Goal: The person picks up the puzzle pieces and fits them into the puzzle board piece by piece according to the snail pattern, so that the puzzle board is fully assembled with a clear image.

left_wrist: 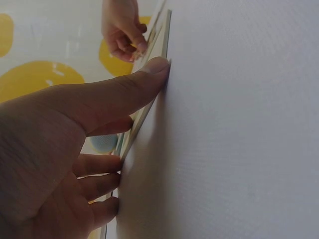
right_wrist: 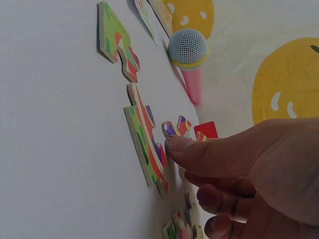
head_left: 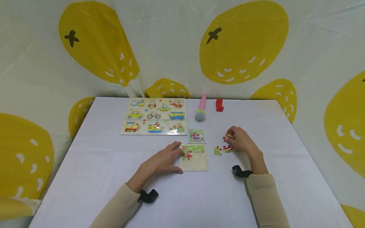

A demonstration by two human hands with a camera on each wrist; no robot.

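Observation:
Between thumb and fingers my right hand [head_left: 240, 139] pinches a jigsaw puzzle piece [right_wrist: 178, 125] patterned in red, purple and yellow. It hangs just above other loose pieces, among them a green-edged striped piece [right_wrist: 143, 137] and a green and red corner piece [right_wrist: 114, 37]. My left hand [head_left: 162, 161] rests against the left side of the wooden puzzle board [head_left: 199, 164], its fingers spread and fairly straight. In the left wrist view the thumb [left_wrist: 142, 82] touches the board's edge. Fitted pieces [head_left: 194, 148] in green, pink and red fill the board's top and left part; bare wood shows below.
Just behind the puzzle board lies a small picture card [head_left: 196, 136]. A large vehicle peg puzzle [head_left: 155, 109] stands back left. Farther back are a pink toy microphone [head_left: 201, 109] and a red block [head_left: 219, 105], near the patterned curtain [head_left: 171, 47].

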